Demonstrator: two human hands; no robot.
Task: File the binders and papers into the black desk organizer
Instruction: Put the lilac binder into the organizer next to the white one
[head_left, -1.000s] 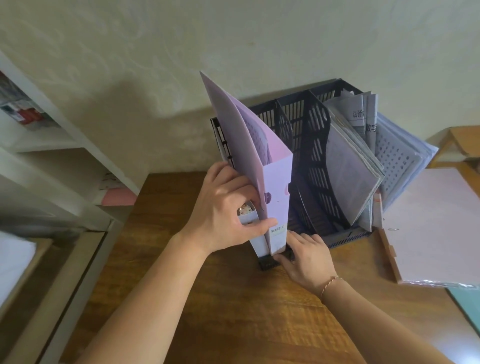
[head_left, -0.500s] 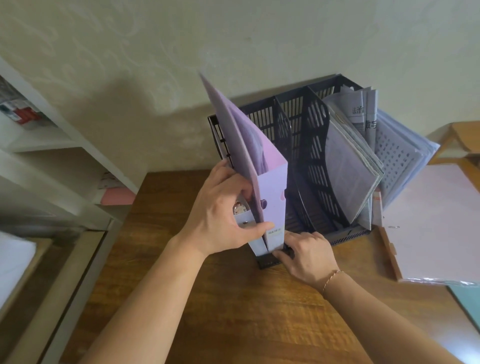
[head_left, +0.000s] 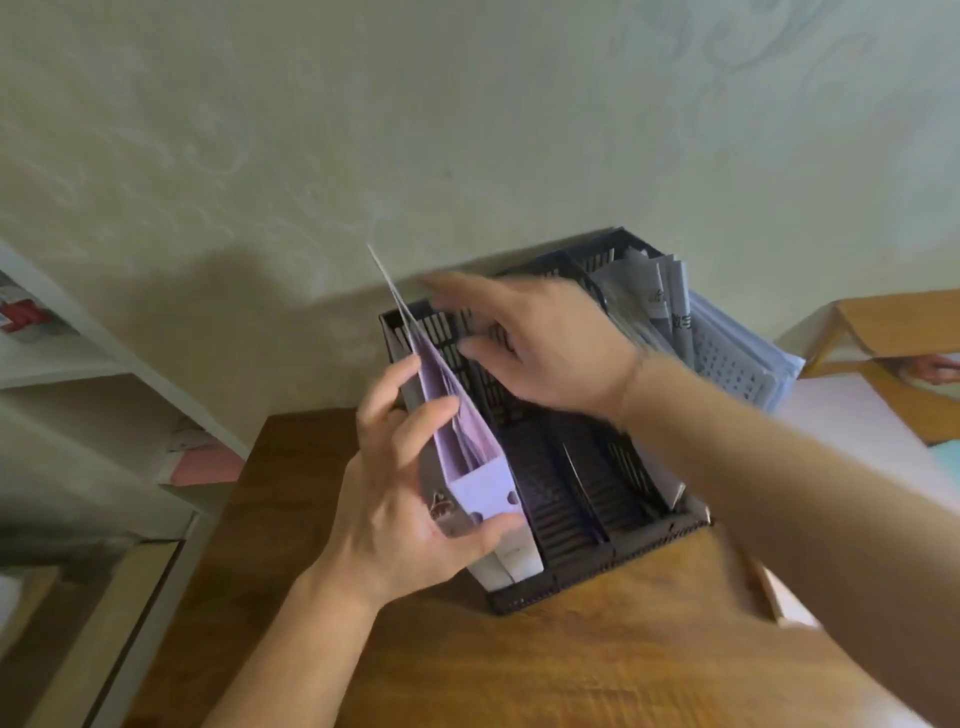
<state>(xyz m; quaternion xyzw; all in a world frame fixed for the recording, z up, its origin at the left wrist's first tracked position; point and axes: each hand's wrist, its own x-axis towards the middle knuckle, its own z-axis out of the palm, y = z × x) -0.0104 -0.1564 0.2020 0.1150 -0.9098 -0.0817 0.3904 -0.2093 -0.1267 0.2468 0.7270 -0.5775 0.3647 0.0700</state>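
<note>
The black desk organizer (head_left: 587, 571) stands on the wooden desk against the wall. A lilac binder (head_left: 462, 452) sits upright in its leftmost slot, its cover leaning open toward the wall. My left hand (head_left: 400, 499) grips the binder's spine end, thumb across the front and fingers on the left side. My right hand (head_left: 524, 343) hovers blurred above the middle slots with fingers stretched toward the binder's top edge, holding nothing. Papers and folders (head_left: 670, 306) fill the rightmost slot.
A pale pink folder (head_left: 852, 415) lies flat on the desk to the right of the organizer, beside a wooden frame (head_left: 883, 317). White shelves (head_left: 93, 374) with a pink item stand at the left. The wooden desk (head_left: 519, 665) stretches toward me.
The binder has sunk lower into the left slot. My right hand left the organizer's front base and rose over the slots toward the binder's top. The view has tilted down.
</note>
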